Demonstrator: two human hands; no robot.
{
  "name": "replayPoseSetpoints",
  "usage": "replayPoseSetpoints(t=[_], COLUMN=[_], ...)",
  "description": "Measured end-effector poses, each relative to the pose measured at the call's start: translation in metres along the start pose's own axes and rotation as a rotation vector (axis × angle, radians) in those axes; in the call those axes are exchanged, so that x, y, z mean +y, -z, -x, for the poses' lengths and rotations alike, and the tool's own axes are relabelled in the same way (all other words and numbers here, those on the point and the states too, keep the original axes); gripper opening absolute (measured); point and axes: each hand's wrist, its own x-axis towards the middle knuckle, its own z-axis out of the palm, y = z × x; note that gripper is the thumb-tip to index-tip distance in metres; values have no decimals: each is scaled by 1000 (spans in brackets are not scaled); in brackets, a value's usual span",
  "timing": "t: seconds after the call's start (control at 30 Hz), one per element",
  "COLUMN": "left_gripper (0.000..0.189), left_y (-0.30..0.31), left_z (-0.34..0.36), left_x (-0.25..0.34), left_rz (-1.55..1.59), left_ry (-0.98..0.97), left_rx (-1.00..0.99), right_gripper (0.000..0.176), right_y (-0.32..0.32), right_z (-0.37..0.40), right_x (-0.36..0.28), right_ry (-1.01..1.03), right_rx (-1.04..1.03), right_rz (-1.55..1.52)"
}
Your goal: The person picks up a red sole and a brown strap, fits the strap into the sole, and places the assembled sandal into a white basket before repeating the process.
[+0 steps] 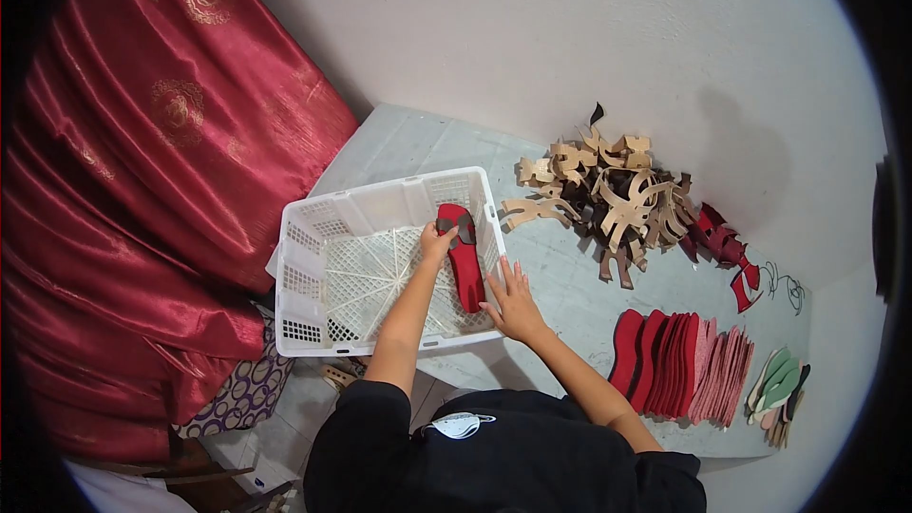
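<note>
Inside a white plastic crate (385,190) is a red sandal (465,266) with a dark strap across its front end. It lies lengthwise along the crate's right wall. My left hand (437,242) reaches into the crate, its fingers closed on the sandal's strap end. My right hand (516,306) is at the crate's front right corner with fingers stretched out and apart. Its thumb extends over the rim close to the sandal's heel end. Bare lattice floor shows across the left part of the crate.
A grey table (418,138) carries the crate. Tan and dark cut straps (632,195) are heaped by the wall, near red strap pieces (717,237). Red soles (655,361), pink soles (722,370) and green pieces (779,380) lie at right. A red curtain (180,199) hangs left.
</note>
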Motion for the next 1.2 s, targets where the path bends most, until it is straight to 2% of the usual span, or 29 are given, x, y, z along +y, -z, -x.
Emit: replayPoseSetpoints(t=[0.13,0.23,0.3,0.43,0.63,0.73,0.8,0.93,1.0,1.13,1.2], left_gripper=[31,31,31,36,37,46,56,63,63,68,68], left_y=[-6,-7,-6,-6,-7,-4,0,1,-1,-3,-12], left_z=[-6,-16,-26,-34,-31,-23,-28,-18,-13,-8,1], left_x=[-13,-21,-29,-39,-37,-34,-42,-20,-11,-13,-8], left_rz=[34,-102,-358,-284,-372,-207,-691,-797,-954,-1006,-1091], left_ry=[54,12,-72,-121,-100,-143,-164,-42,52,83,102], left_rx=[24,23,90,98,130,77,259,184,173,137,237], right_gripper=[49,46,44,44,43,43,43,43,40,44,48], right_y=[5,8,9,10,10,10,10,12,12,12,14], right_z=[0,-1,-1,-1,-1,-2,-2,-4,-3,-3,-3], right_x=[-2,-4,-5,-5,-5,-4,-4,-5,-5,-4,-5], right_ry=[-12,-44,-51,-55,-60,-59,-50,-48,-39,-46,-50], right_rx=[-71,-123,-136,-138,-141,-153,-141,-145,-102,-109,-55], right_rz=[70,105,101,92,51,34,46,49,19,3,-106])
